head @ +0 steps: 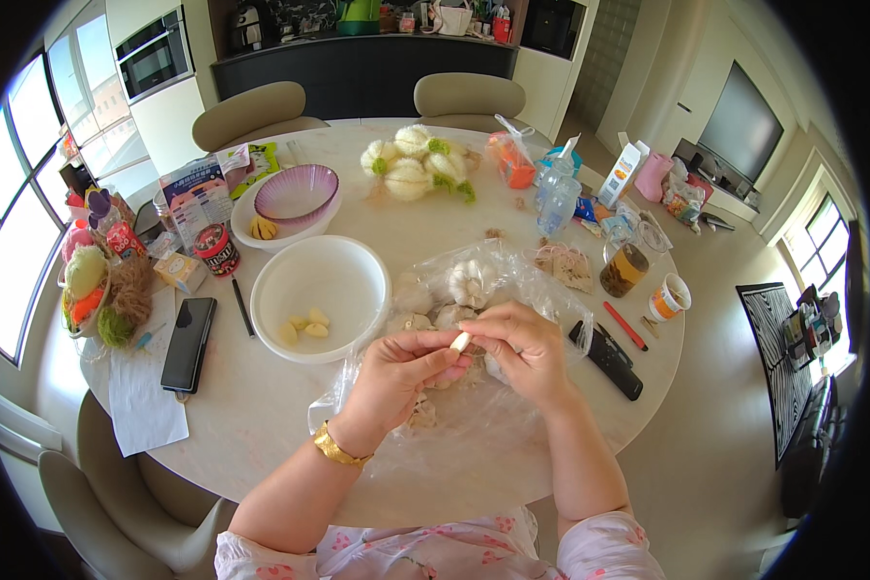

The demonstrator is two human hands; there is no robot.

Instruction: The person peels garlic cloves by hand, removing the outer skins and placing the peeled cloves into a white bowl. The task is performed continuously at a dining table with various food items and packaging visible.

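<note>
Between the fingertips of my left hand (409,366) is a pale garlic clove (461,341). The thumb and fingers of my right hand (525,348) pinch at the clove's upper end. Both hands are above a clear plastic bag (507,417) spread on the table. Whole garlic bulbs (471,281) lie in the bag, partly hidden by my hands. Papery garlic skins (422,412) show below my left fingers. Left of the bag stands a white plastic bowl (319,283) with several peeled cloves (315,330) at its bottom.
A black phone (188,344) and a black pen (242,308) lie to the left. On the right are a black remote control (605,362), a red marker (626,326) and a jar of dark liquid (624,270). Fuzzy yarn pieces (411,163) lie farther back, near a purple bowl (296,194).
</note>
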